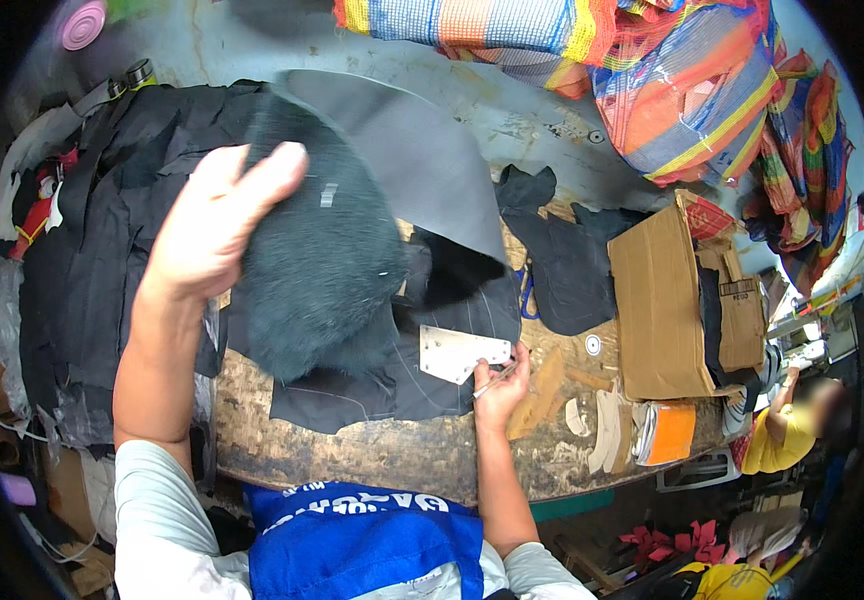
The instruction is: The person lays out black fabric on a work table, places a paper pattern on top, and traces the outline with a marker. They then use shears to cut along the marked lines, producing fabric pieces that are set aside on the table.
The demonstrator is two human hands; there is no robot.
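Observation:
My left hand [214, 225] is raised, its fingers closed on the edge of a large dark sheet of material [327, 250]. The sheet curls upward, showing a dark textured side and a smooth grey face [402, 140]; motion blurs part of it. Lower right, my right hand [504, 392] grips a thin pen-like tool [493, 381]. Its fingers also touch the end of a white flat template [457, 354] with small holes. Under the template lie dark cut pieces [352, 398] with pale marked lines on the worn wooden table [252, 425].
Dark material [87, 270] is heaped at left. Blue-handled scissors [526, 295] and dark shaped pieces [572, 280] lie right of centre. Farther right are a cardboard box [657, 310], tan strips [607, 430] and an orange-covered pad [672, 433]. Woven sacks [682, 95] hang behind; a person in yellow [780, 440] is at right.

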